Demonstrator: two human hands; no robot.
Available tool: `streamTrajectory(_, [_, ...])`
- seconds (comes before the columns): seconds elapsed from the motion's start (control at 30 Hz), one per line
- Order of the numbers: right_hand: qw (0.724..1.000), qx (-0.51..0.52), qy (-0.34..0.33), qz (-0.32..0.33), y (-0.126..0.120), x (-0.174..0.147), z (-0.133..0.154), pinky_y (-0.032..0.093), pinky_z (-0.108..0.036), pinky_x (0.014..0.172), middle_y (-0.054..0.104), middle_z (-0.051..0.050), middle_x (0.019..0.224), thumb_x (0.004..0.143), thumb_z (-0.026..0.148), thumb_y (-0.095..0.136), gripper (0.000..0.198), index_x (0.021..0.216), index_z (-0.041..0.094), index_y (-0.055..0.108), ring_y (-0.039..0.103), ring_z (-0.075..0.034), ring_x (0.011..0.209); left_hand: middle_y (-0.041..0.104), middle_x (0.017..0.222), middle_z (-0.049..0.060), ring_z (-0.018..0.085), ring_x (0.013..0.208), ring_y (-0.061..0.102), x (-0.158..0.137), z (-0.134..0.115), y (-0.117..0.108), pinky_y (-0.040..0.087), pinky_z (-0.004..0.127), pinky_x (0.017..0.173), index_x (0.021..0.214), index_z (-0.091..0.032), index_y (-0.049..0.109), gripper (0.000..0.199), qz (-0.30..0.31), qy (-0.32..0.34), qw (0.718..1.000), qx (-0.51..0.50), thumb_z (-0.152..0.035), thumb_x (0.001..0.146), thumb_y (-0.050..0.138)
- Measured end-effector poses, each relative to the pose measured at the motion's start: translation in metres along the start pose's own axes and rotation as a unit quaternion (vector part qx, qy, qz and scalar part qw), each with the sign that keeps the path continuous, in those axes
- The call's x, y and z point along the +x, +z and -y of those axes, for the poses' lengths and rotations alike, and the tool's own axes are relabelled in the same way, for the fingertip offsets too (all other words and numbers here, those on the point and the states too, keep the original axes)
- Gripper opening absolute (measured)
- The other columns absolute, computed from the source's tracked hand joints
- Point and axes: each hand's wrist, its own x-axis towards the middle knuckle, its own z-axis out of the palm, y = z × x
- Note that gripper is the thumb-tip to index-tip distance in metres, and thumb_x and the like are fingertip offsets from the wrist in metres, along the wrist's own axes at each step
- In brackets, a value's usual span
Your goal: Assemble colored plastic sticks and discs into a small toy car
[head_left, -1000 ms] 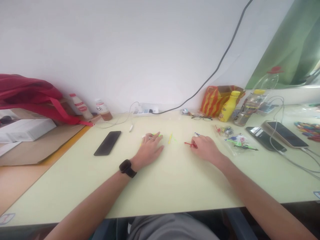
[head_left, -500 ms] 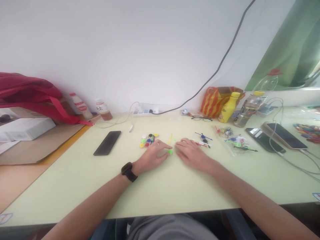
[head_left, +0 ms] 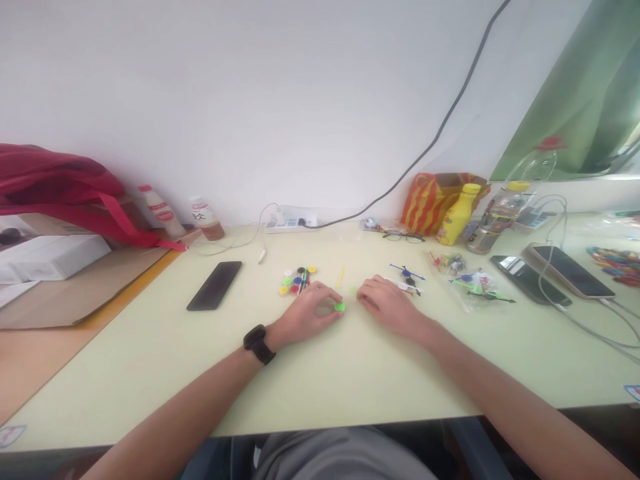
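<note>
My left hand [head_left: 317, 312], with a black watch on the wrist, pinches a small bright green plastic disc [head_left: 340, 307] between thumb and index finger, just above the table. My right hand [head_left: 387, 303] is closed, its fingers curled together to the right of the disc. A light green plastic piece [head_left: 353, 290], mostly hidden, pokes out at its fingertips. Beyond the hands lies a thin yellow stick [head_left: 341, 277]. Several coloured plastic discs and sticks [head_left: 296, 281] form a pile behind my left hand. Behind my right hand sit spinner-like pieces with arrow-shaped arms [head_left: 407, 272].
A black phone [head_left: 215, 286] lies at left. Plastic bags of parts [head_left: 477, 290], two phones with cables [head_left: 573, 270], a yellow bottle [head_left: 459, 215] and a clear bottle [head_left: 500, 220] stand or lie at right. Glasses [head_left: 404, 237] and a power strip [head_left: 293, 223] are by the wall.
My right hand has shifted slightly right, away from my left, and its fingers have curled more. The green disc has come slightly nearer to me with my left fingers.
</note>
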Motion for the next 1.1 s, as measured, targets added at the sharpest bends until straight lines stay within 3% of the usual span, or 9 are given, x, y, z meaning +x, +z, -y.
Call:
streamTrajectory(0.17, [1.0, 0.025, 0.015, -0.003, -0.004, -0.002, 0.005, 0.043, -0.037, 0.079, 0.067, -0.006, 0.091, 0.099, 0.011, 0.046, 0.019, 0.09, 0.022, 0.057, 0.058, -0.023, 0.091, 0.074, 0.097, 0.005, 0.02, 0.09, 0.068, 0.003, -0.001, 0.002, 0.057, 0.035, 0.085, 0.096, -0.022, 0.069, 0.014, -0.018, -0.024, 0.997, -0.075, -0.034, 0.091, 0.072])
streamTrajectory(0.33, [0.993, 0.104, 0.053, -0.03, -0.005, 0.0, 0.005, 0.045, -0.035, 0.073, 0.066, -0.003, 0.088, 0.099, 0.016, 0.042, 0.015, 0.091, 0.023, 0.052, 0.06, -0.02, 0.08, 0.072, 0.093, 0.004, 0.017, 0.08, 0.069, 0.005, -0.001, 0.005, 0.06, 0.031, 0.078, 0.099, -0.019, 0.069, 0.022, -0.053, -0.062, 0.983, -0.167, -0.038, 0.089, 0.076])
streamTrajectory(0.53, [0.963, 0.235, 0.064, -0.116, -0.008, 0.002, 0.01, 0.054, -0.039, 0.083, 0.07, -0.004, 0.095, 0.098, 0.028, 0.054, 0.005, 0.102, 0.025, 0.057, 0.069, -0.022, 0.087, 0.074, 0.09, 0.005, 0.02, 0.081, 0.075, 0.004, 0.0, 0.007, 0.062, 0.032, 0.077, 0.101, -0.018, 0.071, 0.034, -0.044, -0.141, 0.954, -0.261, -0.039, 0.08, 0.086])
streamTrajectory(0.7, [0.946, 0.275, 0.046, -0.164, -0.009, 0.001, 0.023, 0.057, -0.041, 0.084, 0.072, -0.005, 0.099, 0.093, 0.037, 0.068, 0.021, 0.11, 0.026, 0.062, 0.069, -0.023, 0.088, 0.078, 0.093, 0.009, 0.026, 0.091, 0.078, 0.003, 0.0, 0.007, 0.063, 0.036, 0.079, 0.111, -0.017, 0.073, 0.043, -0.009, -0.169, 0.942, -0.291, -0.04, 0.078, 0.088])
streamTrajectory(0.93, [0.953, 0.27, 0.007, -0.135, 0.006, -0.002, 0.032, 0.058, -0.042, 0.087, 0.076, -0.005, 0.103, 0.092, 0.03, 0.068, 0.016, 0.108, 0.028, 0.067, 0.071, -0.024, 0.093, 0.077, 0.122, 0.013, 0.031, 0.114, 0.073, 0.005, -0.019, 0.002, 0.057, 0.047, 0.103, 0.116, -0.02, 0.076, 0.035, 0.029, -0.1, 0.941, -0.322, -0.038, 0.087, 0.082])
streamTrajectory(1.1, [0.961, 0.238, -0.019, -0.139, 0.012, -0.003, 0.03, 0.058, -0.045, 0.089, 0.077, -0.006, 0.106, 0.093, 0.025, 0.066, 0.022, 0.114, 0.03, 0.068, 0.073, -0.026, 0.095, 0.078, 0.119, 0.011, 0.028, 0.114, 0.072, 0.005, -0.021, 0.004, 0.057, 0.042, 0.102, 0.112, -0.02, 0.078, 0.027, 0.019, -0.086, 0.942, -0.323, -0.035, 0.089, 0.08])
